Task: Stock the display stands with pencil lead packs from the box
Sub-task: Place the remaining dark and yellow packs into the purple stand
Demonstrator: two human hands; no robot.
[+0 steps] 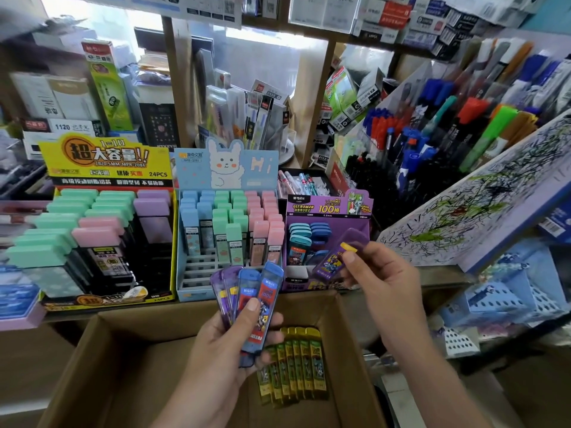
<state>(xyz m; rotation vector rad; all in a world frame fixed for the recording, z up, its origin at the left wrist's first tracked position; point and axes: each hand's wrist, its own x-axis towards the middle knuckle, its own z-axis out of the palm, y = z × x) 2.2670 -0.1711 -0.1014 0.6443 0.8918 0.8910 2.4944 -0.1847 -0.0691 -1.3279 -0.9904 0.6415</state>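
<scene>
Pencil lead packs (267, 291) are mid-restock. We grip a fan of four, two purple and two blue, in our left hand (228, 350) over the cardboard box (154, 329), thumb pressed across the front one. Our right hand (383, 282) pinches one more purple pack (332, 262) by its top end, just in front of the purple stand (327, 205) and not yet seated in a slot. That stand shows teal and blue packs (304, 236) in its back left rows only, so we judge most of it is left to fill. The blue bunny stand (228, 168) has full back rows and bare front slots. The yellow stand (105, 159) looks mostly full. A row of yellow packs (293, 366) lies in the box by its right wall. We call it roughly midway at best.
</scene>
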